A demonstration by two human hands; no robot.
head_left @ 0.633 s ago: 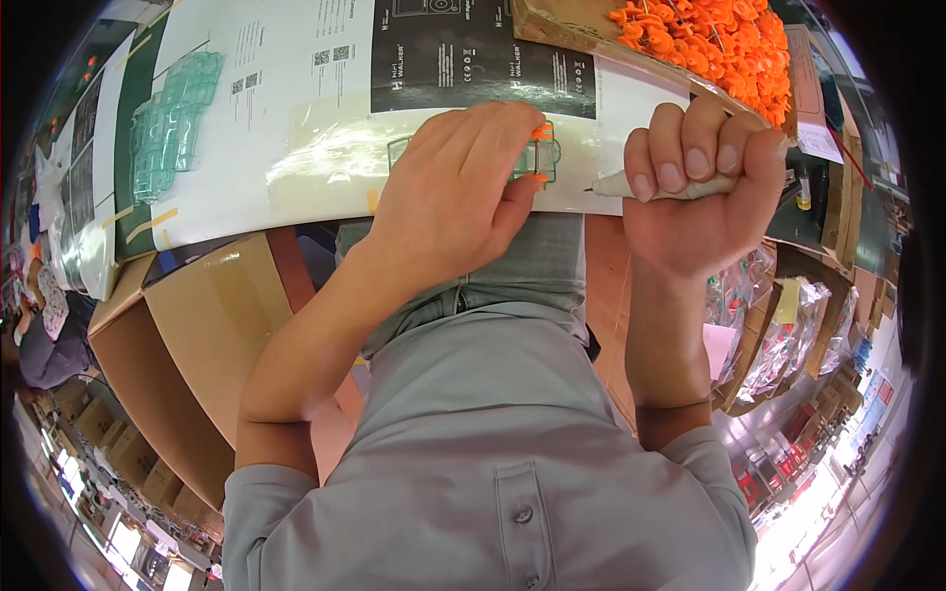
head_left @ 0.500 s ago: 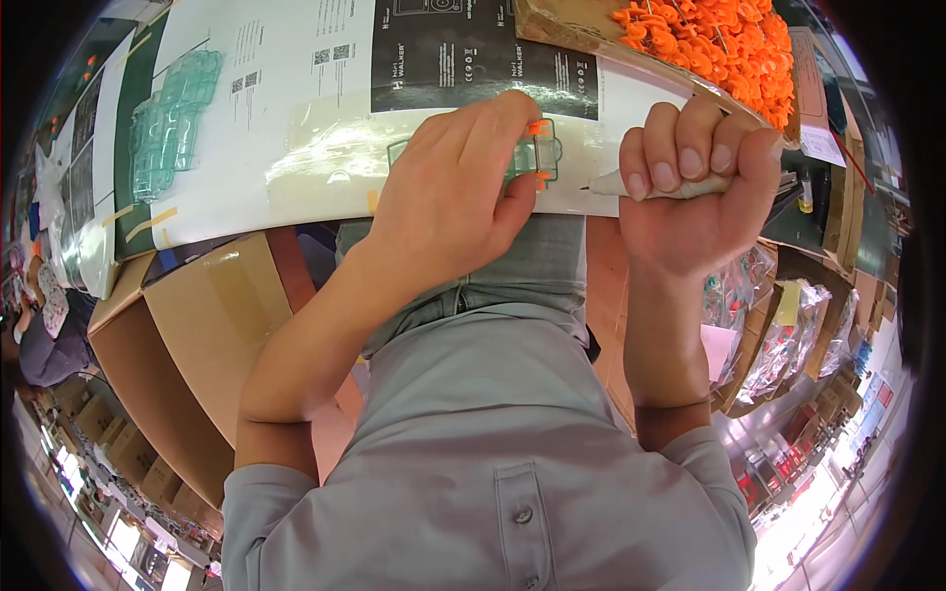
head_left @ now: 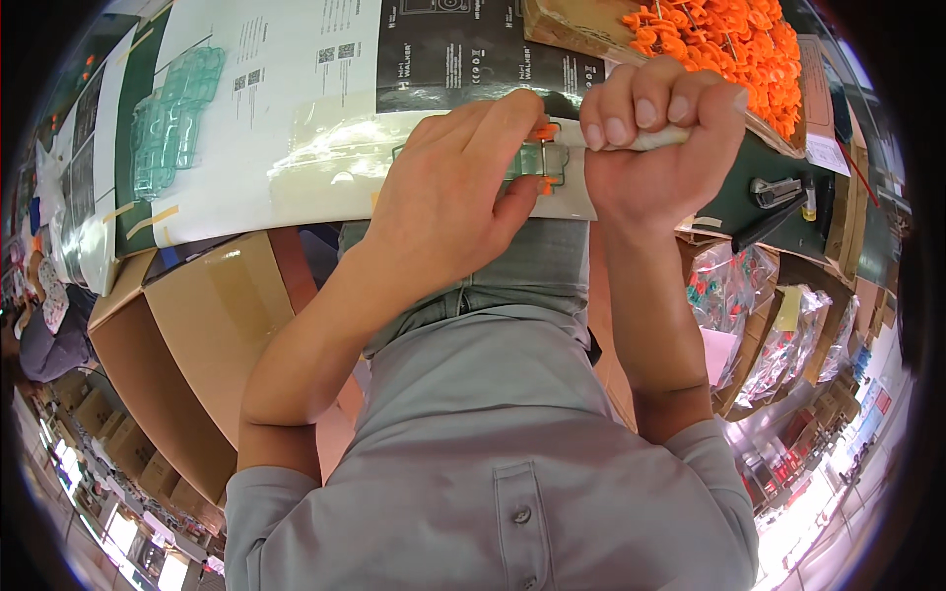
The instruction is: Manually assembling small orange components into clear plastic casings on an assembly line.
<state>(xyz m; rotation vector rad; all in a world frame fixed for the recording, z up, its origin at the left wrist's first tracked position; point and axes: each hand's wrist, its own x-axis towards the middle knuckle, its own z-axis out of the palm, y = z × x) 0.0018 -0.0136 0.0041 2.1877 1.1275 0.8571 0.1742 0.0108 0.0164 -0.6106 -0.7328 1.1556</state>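
My left hand point(head_left: 455, 187) pins a clear green plastic part point(head_left: 522, 163) on the table, gripping it with thumb and fingers. Past the fingertips shows a thin metal axle point(head_left: 544, 158) with small orange wheels point(head_left: 545, 131) at its two ends; the palm covers the part's other end. My right hand point(head_left: 655, 148) is closed round a white, tapered, soft-looking tube point(head_left: 662, 140). Its narrow end points left at the axle; whether it touches is too small to tell.
Several clear green parts point(head_left: 177, 123) lie at the far left of the table. A cardboard tray point(head_left: 564, 28) heaped with orange wheels point(head_left: 724, 54) stands at the back right. A utility knife point(head_left: 776, 192) lies right of my right hand. Open cardboard boxes point(head_left: 222, 295) stand below the table edge.
My right hand has moved left and slightly up with the white tube, bringing its tip to the axle. My left hand and the green part have barely shifted. The knife is now uncovered.
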